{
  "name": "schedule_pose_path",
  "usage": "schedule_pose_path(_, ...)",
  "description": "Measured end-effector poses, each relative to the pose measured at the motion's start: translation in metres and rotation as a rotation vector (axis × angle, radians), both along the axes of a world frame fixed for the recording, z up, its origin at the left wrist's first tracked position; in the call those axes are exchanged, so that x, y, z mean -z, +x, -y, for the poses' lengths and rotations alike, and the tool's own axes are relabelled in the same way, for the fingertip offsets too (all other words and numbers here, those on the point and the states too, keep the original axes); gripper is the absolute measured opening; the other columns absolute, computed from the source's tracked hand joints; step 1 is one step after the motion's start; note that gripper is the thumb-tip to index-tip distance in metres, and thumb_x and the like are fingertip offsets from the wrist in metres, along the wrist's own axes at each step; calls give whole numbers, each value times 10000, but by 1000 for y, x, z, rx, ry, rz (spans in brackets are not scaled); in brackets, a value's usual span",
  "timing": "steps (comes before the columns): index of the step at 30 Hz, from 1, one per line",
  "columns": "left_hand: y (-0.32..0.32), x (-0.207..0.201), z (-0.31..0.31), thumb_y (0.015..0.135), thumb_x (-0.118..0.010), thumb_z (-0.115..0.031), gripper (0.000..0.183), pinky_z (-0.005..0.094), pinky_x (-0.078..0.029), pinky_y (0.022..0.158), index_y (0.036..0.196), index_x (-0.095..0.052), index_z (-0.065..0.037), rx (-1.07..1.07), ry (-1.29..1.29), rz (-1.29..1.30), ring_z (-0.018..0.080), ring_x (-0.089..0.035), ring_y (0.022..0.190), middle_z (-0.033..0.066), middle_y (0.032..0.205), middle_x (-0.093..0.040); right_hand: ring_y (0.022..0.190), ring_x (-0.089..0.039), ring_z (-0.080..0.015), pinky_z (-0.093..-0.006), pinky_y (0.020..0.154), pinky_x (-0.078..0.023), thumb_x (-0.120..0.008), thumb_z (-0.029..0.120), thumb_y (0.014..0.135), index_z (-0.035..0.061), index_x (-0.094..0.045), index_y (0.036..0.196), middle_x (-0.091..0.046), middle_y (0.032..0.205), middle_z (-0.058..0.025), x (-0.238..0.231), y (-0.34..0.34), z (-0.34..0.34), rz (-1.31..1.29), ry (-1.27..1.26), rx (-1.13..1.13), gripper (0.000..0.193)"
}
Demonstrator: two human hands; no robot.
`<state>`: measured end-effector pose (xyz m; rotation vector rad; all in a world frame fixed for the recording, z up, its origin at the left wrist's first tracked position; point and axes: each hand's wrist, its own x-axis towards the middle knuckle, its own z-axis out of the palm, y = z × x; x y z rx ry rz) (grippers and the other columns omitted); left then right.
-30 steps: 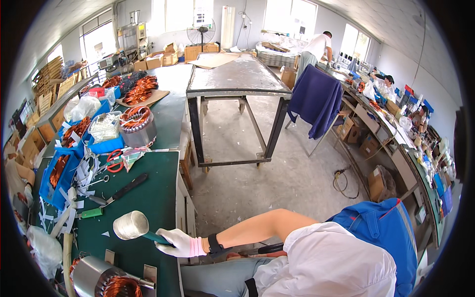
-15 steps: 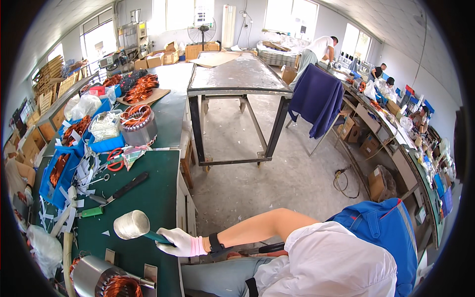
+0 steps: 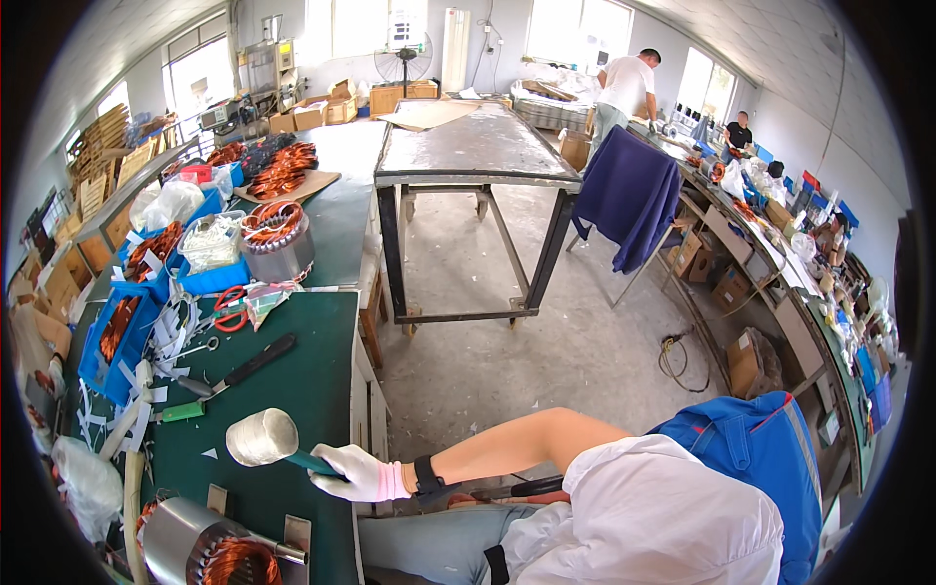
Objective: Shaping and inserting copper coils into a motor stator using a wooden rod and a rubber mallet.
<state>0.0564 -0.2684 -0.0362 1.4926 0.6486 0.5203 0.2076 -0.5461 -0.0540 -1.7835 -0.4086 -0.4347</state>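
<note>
One green work mat (image 3: 292, 370), the largest element, spread beneath a steel motor core (image 3: 185, 541). Copper windings (image 3: 234, 564) packed inside the core's open end. Just behind the core, a mallet (image 3: 263, 437) with a pale head, low over the mat, its teal handle wrapped tight in the gloved left hand (image 3: 366, 475). Right hand out of view. Behind and left of the core, loose paper strips (image 3: 136, 409). Likely hazards: a glancing blow nicking the windings; the handle slipping through the glove; strips skidding under the head.
</note>
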Motion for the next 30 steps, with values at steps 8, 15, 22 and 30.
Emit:
schedule_pose_path(8,-1,-11,8,916,-499,-375,460,239,-252,341,1260,-421,-78,-17,27,-65,116,-384,364,54,514,-479,601,-593,-298,-341,558,-453,-585,77,821,20,-468,941,-570,677,-129,-1,1,0,4,2,-8,177)
schedule_pose_path(15,1,-19,18,914,-509,-339,476,220,-289,378,1257,-411,-23,2,21,16,104,-403,413,29,561,-471,598,-591,-299,-344,553,-450,-586,80,821,20,-472,946,-572,678,-128,-1,2,3,45,-1,-13,179)
schedule_pose_path(22,0,-8,16,917,-525,-292,632,232,-309,406,1388,-241,19,-20,-64,75,113,-416,459,49,603,-463,604,-590,-307,-355,559,-454,-588,102,822,27,-479,942,-559,669,-128,0,0,7,16,-22,11,178)
schedule_pose_path(30,9,-21,30,950,-460,-246,273,192,-251,343,1175,-461,-91,-85,-245,113,39,-322,400,-45,573,-407,631,-490,-55,-214,502,-434,-516,58,875,56,-532,958,-523,758,21,-8,0,16,-503,370,-125,84)
